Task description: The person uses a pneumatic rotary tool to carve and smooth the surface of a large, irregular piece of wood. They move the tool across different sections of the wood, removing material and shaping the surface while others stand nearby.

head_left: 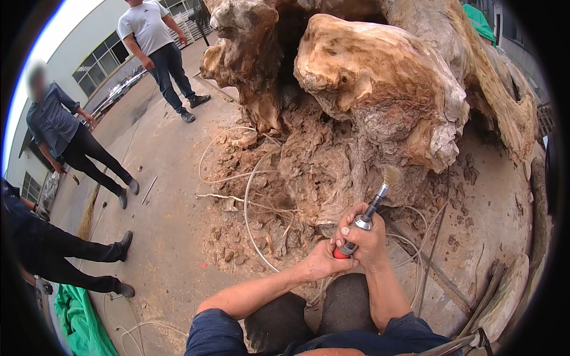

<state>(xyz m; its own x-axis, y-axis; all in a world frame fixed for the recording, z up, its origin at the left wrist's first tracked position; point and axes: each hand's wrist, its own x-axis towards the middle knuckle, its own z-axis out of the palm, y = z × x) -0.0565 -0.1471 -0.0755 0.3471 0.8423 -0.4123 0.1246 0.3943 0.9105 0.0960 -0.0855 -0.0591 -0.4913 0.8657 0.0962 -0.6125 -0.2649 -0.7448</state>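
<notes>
Both my hands are on a straight handheld rotary grinder (pixel 375 204) in front of my knees. It has a black and silver body, a red rear end and a pale bristle brush (pixel 390 175) at its tip. My right hand (pixel 369 242) is wrapped round the body. My left hand (pixel 323 261) grips the red rear end, its fingers partly hidden. The tool slants up and away toward a huge, gnarled tree root (pixel 380 83), rough brown below and smooth pale wood above. The brush overlaps the root's lower part; I cannot tell whether it touches.
A pale hose (pixel 248 204) loops over wood debris (pixel 228 172) on the concrete. Three people stand at the left, one in a white shirt (pixel 145 24). Green cloth (pixel 80 320) lies lower left, near a broom (pixel 89 210). Logs (pixel 502 296) lie at the right.
</notes>
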